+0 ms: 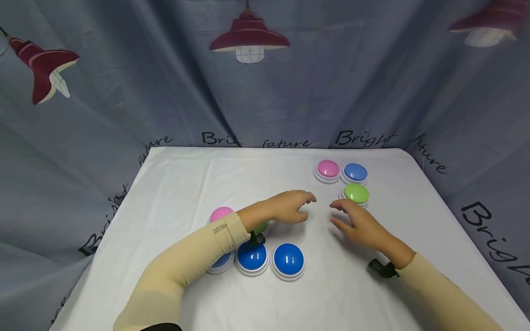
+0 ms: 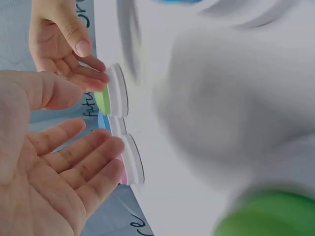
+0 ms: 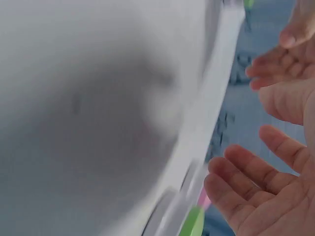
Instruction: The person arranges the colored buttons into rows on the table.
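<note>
My left hand (image 1: 290,207) holds nothing; its fingers are loosely bent above the middle of the table, palm toward the other hand. Facing it across a gap is my right hand (image 1: 358,223), also bare, its fingers relaxed. Nearest to the right fingertips stands a round green push button (image 1: 356,193) on a white base. Behind that one are a pink button (image 1: 328,168) and a light blue button (image 1: 355,172), close together. Under the left forearm, a pink button (image 1: 221,213) and a green button (image 1: 261,227) are partly hidden.
Nearer the front are a blue button (image 1: 289,259), a second blue button (image 1: 252,256) beside it, and a third blue button (image 1: 221,261) partly covered by the left sleeve (image 1: 194,257). A white cloth covers the table (image 1: 178,184). Grey curtains (image 1: 290,101) hang behind and at the sides.
</note>
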{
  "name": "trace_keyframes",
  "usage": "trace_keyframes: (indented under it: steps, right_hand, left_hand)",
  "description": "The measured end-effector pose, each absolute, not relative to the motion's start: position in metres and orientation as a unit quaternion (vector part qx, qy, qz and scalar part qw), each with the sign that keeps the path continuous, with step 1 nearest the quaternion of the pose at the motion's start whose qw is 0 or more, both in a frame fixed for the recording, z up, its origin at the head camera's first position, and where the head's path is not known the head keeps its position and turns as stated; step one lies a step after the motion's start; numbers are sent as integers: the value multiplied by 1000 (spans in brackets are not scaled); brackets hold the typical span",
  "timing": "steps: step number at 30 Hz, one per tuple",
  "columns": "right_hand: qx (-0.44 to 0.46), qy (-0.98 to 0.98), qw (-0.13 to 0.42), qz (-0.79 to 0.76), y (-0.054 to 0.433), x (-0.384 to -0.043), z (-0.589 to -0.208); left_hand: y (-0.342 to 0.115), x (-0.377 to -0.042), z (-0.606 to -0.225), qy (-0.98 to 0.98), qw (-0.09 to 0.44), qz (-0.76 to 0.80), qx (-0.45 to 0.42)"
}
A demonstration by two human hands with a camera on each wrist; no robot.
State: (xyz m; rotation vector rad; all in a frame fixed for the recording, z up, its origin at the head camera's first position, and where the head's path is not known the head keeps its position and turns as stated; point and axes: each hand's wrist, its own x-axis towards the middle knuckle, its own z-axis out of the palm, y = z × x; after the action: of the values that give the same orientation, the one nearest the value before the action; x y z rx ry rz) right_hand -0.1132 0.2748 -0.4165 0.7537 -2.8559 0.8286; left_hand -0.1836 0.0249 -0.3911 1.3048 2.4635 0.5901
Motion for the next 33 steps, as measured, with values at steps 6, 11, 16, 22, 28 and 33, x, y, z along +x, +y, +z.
trace_keyframes:
  steps: [6,11,16,22,28,33]
  right_hand:
    - [202,-938,64,274,305,-132,-415]
    - [164,-949,88,254,325,-142,-414]
    - [121,-959,61,249,344,-149,-416]
    - [122,-956,29,267,359,-158,-427]
    - [130,-952,13,277,363,-161,-438]
    - [134,-948,20,289,362,-163,-443]
  left_hand:
    - [58,-204,-399,868,132,205,433]
    - [85,-221,-409,869,130,221,423]
    - [109,-232,-412,867,137,235,417]
    - [132,-237,-420,866,134,239,419]
    - [144,-242,-430,868,137,252,405]
    - [152,-246,-437,864,124,261,412]
